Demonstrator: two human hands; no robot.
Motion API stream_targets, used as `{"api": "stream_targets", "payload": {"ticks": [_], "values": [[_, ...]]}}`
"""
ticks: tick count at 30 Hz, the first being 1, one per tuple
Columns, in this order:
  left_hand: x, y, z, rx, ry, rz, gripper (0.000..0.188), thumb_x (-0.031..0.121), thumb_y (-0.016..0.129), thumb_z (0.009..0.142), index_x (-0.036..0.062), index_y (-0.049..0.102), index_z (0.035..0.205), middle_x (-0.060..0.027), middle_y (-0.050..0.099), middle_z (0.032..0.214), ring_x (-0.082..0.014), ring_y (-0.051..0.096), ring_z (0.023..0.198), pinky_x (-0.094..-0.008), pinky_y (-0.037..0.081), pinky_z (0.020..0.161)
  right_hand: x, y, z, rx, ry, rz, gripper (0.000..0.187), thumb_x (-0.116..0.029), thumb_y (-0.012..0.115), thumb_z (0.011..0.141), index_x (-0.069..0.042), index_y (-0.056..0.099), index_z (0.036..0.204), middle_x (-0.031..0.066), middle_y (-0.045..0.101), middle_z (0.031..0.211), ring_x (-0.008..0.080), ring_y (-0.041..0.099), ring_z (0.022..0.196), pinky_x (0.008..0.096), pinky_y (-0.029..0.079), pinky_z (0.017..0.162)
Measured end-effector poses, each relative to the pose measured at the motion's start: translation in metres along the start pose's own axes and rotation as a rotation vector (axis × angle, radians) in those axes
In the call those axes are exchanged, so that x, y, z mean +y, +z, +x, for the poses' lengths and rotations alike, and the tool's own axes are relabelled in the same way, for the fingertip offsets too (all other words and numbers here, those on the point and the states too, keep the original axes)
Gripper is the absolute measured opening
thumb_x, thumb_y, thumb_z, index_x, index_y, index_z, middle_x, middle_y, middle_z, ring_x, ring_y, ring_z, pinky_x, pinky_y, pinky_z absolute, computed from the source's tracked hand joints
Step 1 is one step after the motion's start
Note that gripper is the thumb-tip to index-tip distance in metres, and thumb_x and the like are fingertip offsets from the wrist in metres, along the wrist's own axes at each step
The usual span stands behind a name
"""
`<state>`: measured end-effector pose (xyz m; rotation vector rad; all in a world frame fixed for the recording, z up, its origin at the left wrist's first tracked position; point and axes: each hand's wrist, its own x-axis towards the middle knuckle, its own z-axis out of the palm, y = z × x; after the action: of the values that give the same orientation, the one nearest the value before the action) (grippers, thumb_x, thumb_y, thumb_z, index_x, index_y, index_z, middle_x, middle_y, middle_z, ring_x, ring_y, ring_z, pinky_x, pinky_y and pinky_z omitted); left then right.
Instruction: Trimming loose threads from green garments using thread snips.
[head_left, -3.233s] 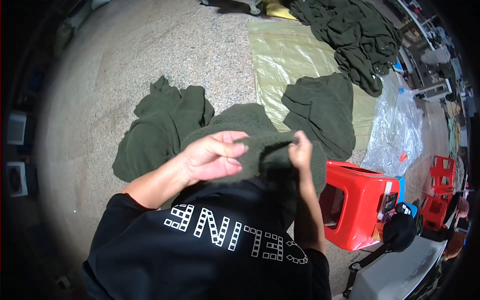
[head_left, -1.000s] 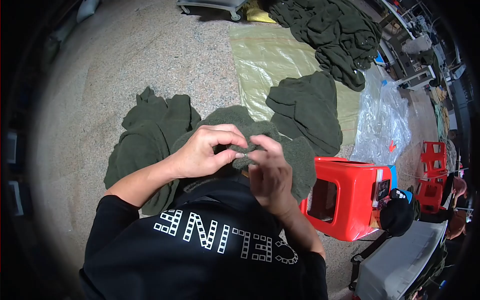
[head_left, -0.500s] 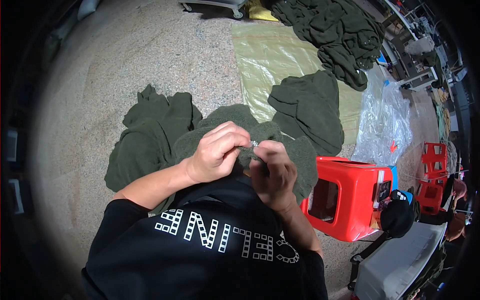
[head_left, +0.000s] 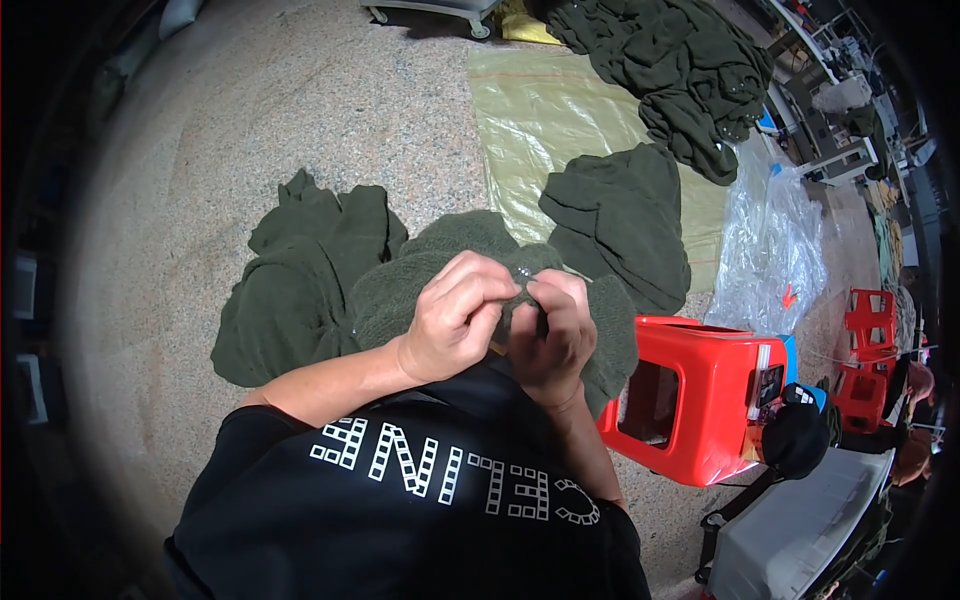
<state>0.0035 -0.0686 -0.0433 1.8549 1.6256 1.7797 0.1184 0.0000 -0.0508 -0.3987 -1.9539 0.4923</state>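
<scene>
A dark green knitted garment point(head_left: 425, 270) with a fuzzy surface lies bunched across my lap. Just above its middle, my left hand point(head_left: 462, 308) is closed in a pinch on the knit. My right hand point(head_left: 555, 330) pinches the cloth from the other side, its fingertips close to the left ones. A small shiny, button-like piece point(head_left: 524, 273) shows at the cloth between the two sets of fingertips. Its exact shape is too small to make out, and the fingers hide the cloth under them.
Dark green garments lie at left point(head_left: 290, 290), on a yellowish plastic sheet point(head_left: 525, 110), and in a large far heap point(head_left: 680, 70). To my right are a red plastic stool point(head_left: 690, 400), a black cap point(head_left: 797, 438), clear plastic film point(head_left: 765, 250) and a grey-white bin point(head_left: 800, 520).
Both hands have shifted slightly right, the left one more, and their fingertips are closer together. The shiny piece now sits a little higher and farther right, showing above the fingertips.
</scene>
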Motion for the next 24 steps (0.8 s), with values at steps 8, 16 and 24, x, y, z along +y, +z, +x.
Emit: {"api": "stream_targets", "payload": {"ticks": [8,16,24], "values": [[-0.017,-0.02,0.027,-0.221,-0.401,-0.182,0.015,-0.003,0.047,0.081,-0.0018,0.054,0.094,-0.007,0.056,0.082,-0.0147,0.053,0.074,-0.026,0.044,0.067,0.002,-0.032,0.009,-0.349,0.382,-0.009,0.018,-0.001,0.055,0.076,0.002,0.053,0.094,0.0147,0.055,0.086,0.027,0.055,0.077,0.0293,0.044,0.071],[-0.03,-0.067,0.043,-0.862,-0.844,-0.441,0.016,0.009,0.063,0.081,-0.0027,0.059,0.091,0.0021,0.059,0.079,-0.0011,0.049,0.07,-0.0184,0.042,0.063,0.023,-0.086,0.005,-0.116,0.769,0.187,0.022,0.006,0.042,0.079,0.004,0.054,0.098,0.0092,0.059,0.088,0.0142,0.055,0.082,0.0262,0.044,0.075],[-0.046,-0.067,0.031,-0.247,-1.094,-0.749,0.007,0.007,0.066,0.077,0.0027,0.063,0.081,-0.0033,0.063,0.077,-0.0076,0.057,0.068,-0.0198,0.046,0.066,0.032,-0.084,0.0,0.047,0.689,0.044,0.031,0.008,0.038,0.079,0.004,0.048,0.108,0.0137,0.055,0.102,0.0184,0.053,0.097,0.0279,0.04,0.085]]}}
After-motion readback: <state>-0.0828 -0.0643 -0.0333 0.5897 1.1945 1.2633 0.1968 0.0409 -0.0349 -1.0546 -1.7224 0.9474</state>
